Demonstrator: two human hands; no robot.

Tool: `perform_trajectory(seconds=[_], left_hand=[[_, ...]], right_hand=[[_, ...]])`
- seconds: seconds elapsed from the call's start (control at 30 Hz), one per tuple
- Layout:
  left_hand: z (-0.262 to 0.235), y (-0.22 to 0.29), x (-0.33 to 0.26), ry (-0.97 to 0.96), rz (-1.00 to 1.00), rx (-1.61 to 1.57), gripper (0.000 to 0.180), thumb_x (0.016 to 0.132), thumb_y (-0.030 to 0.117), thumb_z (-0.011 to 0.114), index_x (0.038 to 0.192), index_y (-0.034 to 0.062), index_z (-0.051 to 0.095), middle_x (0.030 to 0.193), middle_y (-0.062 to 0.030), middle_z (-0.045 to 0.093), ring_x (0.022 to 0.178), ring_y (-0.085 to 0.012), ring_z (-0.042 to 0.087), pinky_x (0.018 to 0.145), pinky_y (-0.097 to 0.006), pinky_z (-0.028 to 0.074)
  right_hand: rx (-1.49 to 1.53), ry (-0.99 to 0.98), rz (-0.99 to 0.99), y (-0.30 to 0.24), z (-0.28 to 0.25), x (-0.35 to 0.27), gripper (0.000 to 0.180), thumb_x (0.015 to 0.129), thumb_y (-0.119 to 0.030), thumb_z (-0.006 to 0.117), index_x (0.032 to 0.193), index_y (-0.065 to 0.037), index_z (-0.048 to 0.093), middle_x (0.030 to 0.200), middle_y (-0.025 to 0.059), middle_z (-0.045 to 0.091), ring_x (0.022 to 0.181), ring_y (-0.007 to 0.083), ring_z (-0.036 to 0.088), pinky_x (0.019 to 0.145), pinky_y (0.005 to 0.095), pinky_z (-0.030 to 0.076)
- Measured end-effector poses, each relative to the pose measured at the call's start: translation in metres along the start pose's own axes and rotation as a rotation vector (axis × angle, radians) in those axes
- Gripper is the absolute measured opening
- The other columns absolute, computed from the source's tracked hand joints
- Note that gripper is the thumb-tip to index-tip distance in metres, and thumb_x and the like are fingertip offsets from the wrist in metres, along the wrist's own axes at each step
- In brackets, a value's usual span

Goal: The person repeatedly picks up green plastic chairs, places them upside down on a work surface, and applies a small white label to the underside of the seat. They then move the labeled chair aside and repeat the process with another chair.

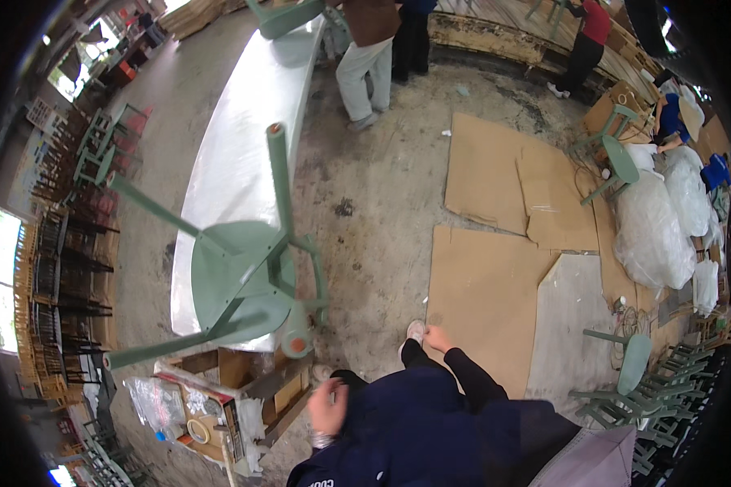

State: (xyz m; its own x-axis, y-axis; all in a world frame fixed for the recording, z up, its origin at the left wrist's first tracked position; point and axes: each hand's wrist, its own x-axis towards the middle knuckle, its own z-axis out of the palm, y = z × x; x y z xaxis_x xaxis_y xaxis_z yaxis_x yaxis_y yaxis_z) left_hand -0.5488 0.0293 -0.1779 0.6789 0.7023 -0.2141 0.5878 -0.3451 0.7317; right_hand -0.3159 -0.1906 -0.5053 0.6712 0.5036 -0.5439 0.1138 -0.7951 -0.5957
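Note:
A green wooden chair [234, 264] lies upside down on a long bench with a white plastic-like cover [240, 122], its legs pointing up with brownish tips. Its backrest hangs over the bench's right edge. My left hand [327, 406], with a shiny band at the wrist, is low in front of my body, fingers loosely bent and partly apart. It is near the chair's closest leg but not touching it. My right hand [439, 338] is out to the right above cardboard, by my shoe, its fingers curled in. I see nothing in either hand.
Below the bench end stands an open wooden box [244, 385] with a tape roll [198, 431] and plastic bags. Flat cardboard [487, 296] covers floor on the right. Green chairs [666, 390] are piled lower right, near plastic-wrapped bundles [654, 235]. A person [368, 65] stands beyond the bench; others work farther off.

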Motion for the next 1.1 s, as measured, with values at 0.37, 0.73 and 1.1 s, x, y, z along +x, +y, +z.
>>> perform_trajectory(seconds=[0.37, 0.73, 1.1], left_hand=[[0.15, 0.197, 0.244, 0.18, 0.461, -0.043, 0.046, 0.08, 0.017, 0.065, 0.12, 0.002, 0.049, 0.119, -0.0208, 0.05, 0.113, -0.0376, 0.046, 0.095, -0.042, 0.038], [0.136, 0.035, 0.458, 1.02, -0.078, -0.189, 0.093, 0.073, 0.032, 0.077, 0.136, -0.009, 0.023, 0.139, -0.0253, 0.029, 0.129, -0.0358, 0.031, 0.109, -0.042, 0.023], [0.065, -0.035, 0.516, 0.742, -0.033, -0.478, 0.017, 0.084, 0.013, 0.063, 0.084, 0.0061, 0.048, 0.075, -0.0043, 0.052, 0.071, -0.0147, 0.051, 0.071, -0.03, 0.044]], right_hand=[[0.541, 0.522, 0.231, 0.134, -0.142, 0.047, 0.019, 0.083, -0.014, 0.056, 0.091, 0.003, 0.058, 0.068, 0.0095, 0.061, 0.057, 0.0165, 0.059, 0.049, 0.0302, 0.046], [0.288, 0.129, 0.571, 0.238, 0.023, 0.008, 0.025, 0.08, -0.022, 0.057, 0.078, 0.002, 0.062, 0.074, 0.02, 0.062, 0.07, 0.0311, 0.062, 0.059, 0.041, 0.048], [0.869, 0.527, 0.575, 0.058, -0.251, 0.256, 0.018, 0.089, -0.022, 0.051, 0.096, -0.005, 0.05, 0.062, 0.0065, 0.055, 0.049, 0.0137, 0.053, 0.041, 0.0277, 0.043]])
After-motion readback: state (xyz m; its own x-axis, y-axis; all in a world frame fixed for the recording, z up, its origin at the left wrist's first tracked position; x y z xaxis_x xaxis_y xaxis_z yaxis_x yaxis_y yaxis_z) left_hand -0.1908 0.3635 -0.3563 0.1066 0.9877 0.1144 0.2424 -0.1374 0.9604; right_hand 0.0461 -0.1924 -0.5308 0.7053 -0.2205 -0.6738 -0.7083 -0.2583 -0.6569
